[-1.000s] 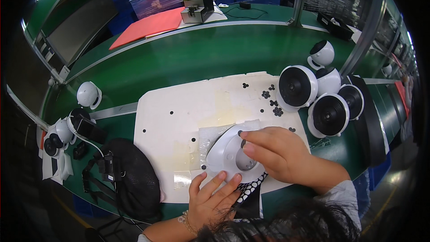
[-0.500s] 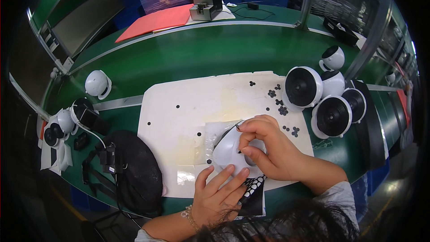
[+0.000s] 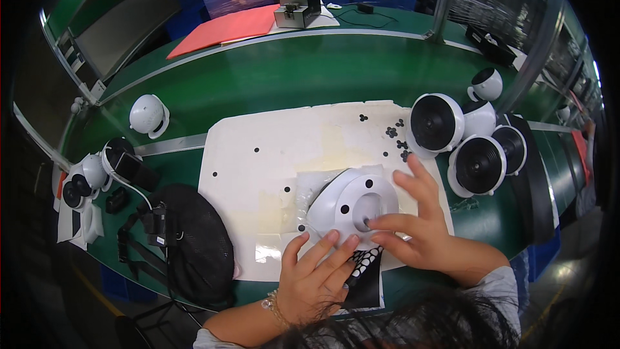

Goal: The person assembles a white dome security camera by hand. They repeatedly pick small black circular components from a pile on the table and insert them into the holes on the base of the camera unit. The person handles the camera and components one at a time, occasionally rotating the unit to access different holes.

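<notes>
A white rounded device housing (image 3: 332,201) lies tilted on a translucent wrapper (image 3: 305,187), its ring-shaped base upward. Two black round pads (image 3: 369,183) show on that base. My left hand (image 3: 314,279) rests at the housing's near edge, fingers spread and fingertips touching it. Over the base's hollow centre, my right hand (image 3: 416,220) has thumb and index finger close together, with a small dark pad (image 3: 366,222) at their tips; its other fingers are raised. Beneath the hands lies a dark sheet of white dots (image 3: 366,265), partly covered.
Black pads (image 3: 392,132) lie scattered on a cream board (image 3: 242,220). White-and-black round devices (image 3: 479,165) crowd the right. A black mesh bag (image 3: 197,239) and cabled adapter (image 3: 160,228) sit left. Beyond runs a green surface (image 3: 290,64) with another white device (image 3: 148,115).
My right hand has shifted right and slightly down, exposing the base and its two pads. My left hand stays at the housing. White devices on the far green surface have moved slightly right.
</notes>
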Demonstrator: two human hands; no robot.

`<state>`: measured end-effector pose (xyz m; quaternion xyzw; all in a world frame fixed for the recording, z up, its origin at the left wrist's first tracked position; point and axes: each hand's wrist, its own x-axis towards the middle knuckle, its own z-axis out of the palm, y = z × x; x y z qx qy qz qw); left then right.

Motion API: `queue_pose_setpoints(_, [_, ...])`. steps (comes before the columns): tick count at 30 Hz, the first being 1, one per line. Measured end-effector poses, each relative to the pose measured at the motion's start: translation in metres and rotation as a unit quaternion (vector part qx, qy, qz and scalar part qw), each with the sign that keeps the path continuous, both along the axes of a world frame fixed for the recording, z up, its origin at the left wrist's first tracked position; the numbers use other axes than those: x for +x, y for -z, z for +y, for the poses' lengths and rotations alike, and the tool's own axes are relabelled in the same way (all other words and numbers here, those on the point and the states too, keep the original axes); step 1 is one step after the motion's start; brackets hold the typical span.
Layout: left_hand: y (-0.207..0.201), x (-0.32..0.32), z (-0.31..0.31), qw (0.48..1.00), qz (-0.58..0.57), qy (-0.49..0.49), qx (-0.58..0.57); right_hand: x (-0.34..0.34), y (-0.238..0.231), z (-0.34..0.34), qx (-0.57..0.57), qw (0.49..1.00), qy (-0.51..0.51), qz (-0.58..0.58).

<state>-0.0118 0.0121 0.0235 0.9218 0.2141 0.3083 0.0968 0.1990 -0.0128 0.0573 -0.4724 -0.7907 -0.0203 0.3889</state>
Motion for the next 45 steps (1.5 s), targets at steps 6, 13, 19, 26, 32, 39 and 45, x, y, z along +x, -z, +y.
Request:
queue_pose_setpoints(6, [0.005,0.006,0.003,0.999,-0.028,-0.010,0.037,0.005,0.016,-0.010,-0.166,0.977,-0.046,0.124])
queue_pose_setpoints(13, [0.007,0.006,0.004,0.998,-0.044,-0.015,0.052,0.003,0.015,-0.008,-0.175,0.976,-0.053,0.117])
queue_pose_setpoints(19, [0.009,0.006,0.004,0.997,-0.045,-0.016,0.055,0.001,0.017,-0.010,-0.125,0.989,-0.027,0.073])
queue_pose_setpoints(26, [0.006,0.007,0.004,0.998,-0.047,-0.019,0.044,0.004,0.030,-0.029,0.110,0.970,0.099,-0.191])
queue_pose_setpoints(32, [0.006,0.010,0.002,0.997,-0.053,-0.034,0.049,-0.008,0.011,-0.023,-0.033,0.996,-0.054,0.063])
queue_pose_setpoints(39, [0.007,0.012,0.003,0.995,-0.061,-0.049,0.065,-0.020,0.015,-0.016,0.032,0.996,-0.078,-0.034])
queue_pose_setpoints(45, [0.007,0.012,0.001,0.995,-0.049,-0.051,0.067,-0.005,0.023,-0.024,0.087,0.995,-0.041,0.019])
